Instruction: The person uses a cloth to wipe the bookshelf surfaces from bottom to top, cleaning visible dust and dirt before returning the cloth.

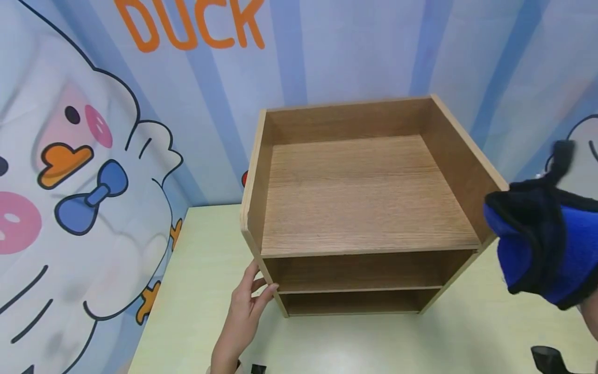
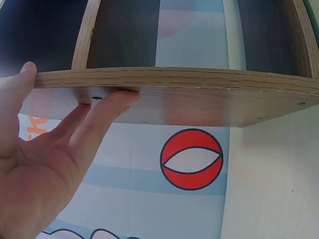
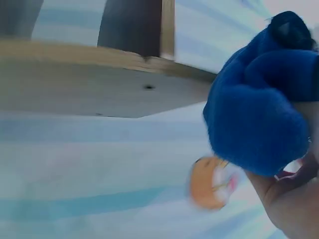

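Note:
A wooden shelf unit (image 1: 369, 197) with a raised rim round its top and lower compartments stands on the table. My left hand (image 1: 244, 306) holds its left side panel (image 2: 184, 104). In the left wrist view the thumb lies over the front edge and the fingers press the outer face. My right hand (image 3: 294, 204) grips a bunched blue plush cloth (image 3: 254, 124) with black trim. In the head view this cloth covers most of that hand, just beside the unit's right front corner.
The pale table (image 1: 201, 270) spreads round the unit. Behind it hangs a blue striped backdrop (image 1: 355, 52) with a duck drawing (image 1: 126, 249). A small black object (image 1: 548, 359) is at the lower right edge, and another dark piece (image 1: 258, 369) shows near my left wrist.

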Demonstrator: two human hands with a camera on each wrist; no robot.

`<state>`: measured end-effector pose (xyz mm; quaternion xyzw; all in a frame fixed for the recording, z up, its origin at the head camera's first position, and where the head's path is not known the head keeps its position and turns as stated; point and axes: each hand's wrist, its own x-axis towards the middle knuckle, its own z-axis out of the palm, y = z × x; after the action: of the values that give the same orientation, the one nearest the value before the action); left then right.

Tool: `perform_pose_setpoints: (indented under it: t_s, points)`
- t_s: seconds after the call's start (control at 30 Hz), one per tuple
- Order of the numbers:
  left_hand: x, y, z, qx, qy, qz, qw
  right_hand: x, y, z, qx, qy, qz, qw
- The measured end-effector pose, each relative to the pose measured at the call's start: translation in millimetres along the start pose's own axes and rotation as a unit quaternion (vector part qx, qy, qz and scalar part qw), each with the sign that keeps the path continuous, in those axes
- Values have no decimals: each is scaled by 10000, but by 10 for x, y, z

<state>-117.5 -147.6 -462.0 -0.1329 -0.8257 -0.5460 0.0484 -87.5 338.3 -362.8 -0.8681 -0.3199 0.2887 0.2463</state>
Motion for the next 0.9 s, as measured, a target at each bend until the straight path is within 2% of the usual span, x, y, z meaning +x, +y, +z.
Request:
perform_pose_setpoints:
  t_s: [0.03, 0.07, 0.1, 0.13, 0.17, 0.2, 0.23, 0.27, 0.3, 0.33, 0.37, 0.4, 0.47, 0.53, 0.6, 0.67, 0.7, 0.73, 0.77, 0.87, 0.9]
  points:
    - [-3, 2, 2, 2, -1, -11, 10000, 12, 3, 89, -716, -801, 439, 9932]
    - [-6, 4, 4, -4, -6, -12, 10000, -25, -9, 115, -659, -984, 1105, 9868]
    - [-10, 6, 5, -7, -9, -4, 10000, 147, 84, 186, -1394, -1304, 92, 9816]
    - [-13, 9, 4, -8, -10, 8, 10000, 256, 200, 230, -981, -1514, -1166, 9767]
    - [-15, 11, 4, -21, -9, 25, 10000, 330, 287, 259, -115, -1755, -2609, 9492]
    - [-17, 10, 2, -22, 0, 46, 10000, 255, 444, 110, 1655, -2691, -3976, 8615]
    - [-19, 10, 1, -30, 8, 70, 10000, 283, 531, 120, 2782, -3646, -4867, 7435]
    - [-19, 10, -2, -41, 18, 89, 10000, 313, 600, 126, 3363, -4304, -5422, 6385]
    - [-19, 10, -5, -45, 32, 106, 9999, 338, 691, 142, 3451, -4562, -5937, 5660]
    - [-17, 9, -8, -37, 46, 120, 9999, 306, 707, 141, 3492, -4627, -5950, 5568]
    - [-16, 7, -10, -29, 50, 123, 9999, 289, 733, 149, 3474, -4775, -5984, 5415]
    - [-13, 6, -13, -19, 52, 120, 9999, 283, 775, 162, 3371, -4950, -5909, 5405]
    - [-7, 6, -19, 1, 43, 81, 10000, 296, 872, 251, 3337, -5344, -5510, 5472]
    - [-2, 5, -24, 15, 31, 35, 10000, 334, 975, 391, 3313, -5731, -4993, 5591]
    - [3, 5, -29, 18, 26, 3, 10000, 369, 1080, 556, 3081, -6030, -4504, 5819]
    - [4, 8, -32, 27, 39, 0, 10000, 405, 1184, 731, 2562, -6169, -4397, 6004]
    - [5, 10, -32, 18, 45, 9, 10000, 426, 1241, 819, 2305, -6249, -4391, 6030]
    - [4, 13, -32, 12, 50, 15, 10000, 447, 1298, 907, 2141, -6368, -4364, 5985]
    - [3, 15, -31, 6, 53, 28, 10000, 472, 1359, 996, 2065, -6550, -4296, 5864]
    - [1, 21, -20, -39, 41, 75, 10000, 558, 1540, 1238, 2159, -7181, -4001, 5269]
    - [0, 20, -14, -51, 32, 90, 9999, 577, 1590, 1302, 2197, -7331, -3928, 5099]
